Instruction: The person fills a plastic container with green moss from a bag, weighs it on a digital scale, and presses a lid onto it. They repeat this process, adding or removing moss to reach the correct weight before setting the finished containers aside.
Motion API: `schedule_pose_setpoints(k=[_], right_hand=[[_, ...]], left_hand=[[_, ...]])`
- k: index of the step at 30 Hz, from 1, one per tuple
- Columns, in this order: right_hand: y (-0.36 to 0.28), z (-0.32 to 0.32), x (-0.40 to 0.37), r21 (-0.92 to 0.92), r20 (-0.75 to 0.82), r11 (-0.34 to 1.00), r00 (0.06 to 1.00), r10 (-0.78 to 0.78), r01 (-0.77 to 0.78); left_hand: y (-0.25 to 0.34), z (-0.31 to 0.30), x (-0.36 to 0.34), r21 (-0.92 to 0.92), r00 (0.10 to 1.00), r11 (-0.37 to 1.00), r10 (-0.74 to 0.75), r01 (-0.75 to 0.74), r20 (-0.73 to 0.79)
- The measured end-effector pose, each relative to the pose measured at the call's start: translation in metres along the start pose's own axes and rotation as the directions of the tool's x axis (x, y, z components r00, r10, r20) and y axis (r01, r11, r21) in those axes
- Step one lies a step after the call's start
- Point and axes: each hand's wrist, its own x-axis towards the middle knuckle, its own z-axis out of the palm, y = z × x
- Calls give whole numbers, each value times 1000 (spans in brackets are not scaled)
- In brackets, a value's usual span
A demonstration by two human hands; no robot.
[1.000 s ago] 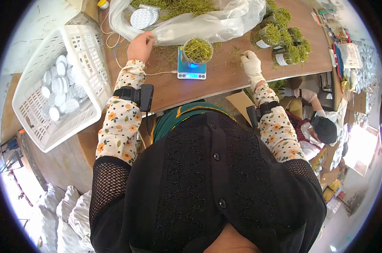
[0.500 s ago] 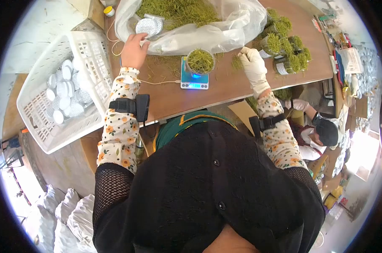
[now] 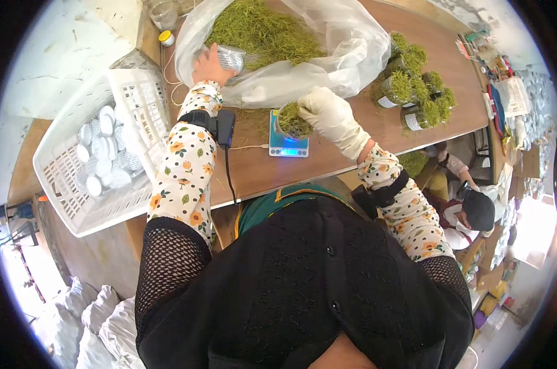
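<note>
My bare left hand [image 3: 212, 66] is closed round a clear plastic jar [image 3: 232, 59] with a printed white end. This jar lies on its side at the left edge of a large plastic bag [image 3: 254, 93] full of dried green grass-like stems [image 3: 263, 34]. My gloved right hand [image 3: 329, 117] is closed at the right rim of another clear jar [image 3: 286, 128], its fingertips partly hidden. That jar holds more of the stems and sits on a small blue digital scale [image 3: 289, 149] with a lit display.
Several filled jars [image 3: 421, 117] stand at the table's right. A white plastic basket [image 3: 63, 206] of empty jars [image 3: 106, 150] is at my left. Beside the bag is a yellow-lidded tub [image 3: 166, 38]. Another person [image 3: 469, 209] sits to the right. A cable [image 3: 247, 147] runs to the scale.
My right hand has moved left from the loose stems on the table to the jar on the scale. My left hand has gone from touching the labelled jar to closing round it.
</note>
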Motion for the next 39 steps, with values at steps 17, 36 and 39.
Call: schedule_pose_setpoints(k=[17, 36, 39], right_hand=[[8, -21, -1, 547, 31, 789, 948, 316, -281], [78, -28, 75, 684, -7, 681, 931, 366, -263], [63, -52, 98, 355, -239, 919, 933, 267, -172]], left_hand=[[-24, 36, 10, -206, 973, 962, 144, -180, -180], [-3, -39, -53, -852, 976, 490, -11, -183, -216], [12, -58, -73, -942, 996, 323, 28, -90, -85]])
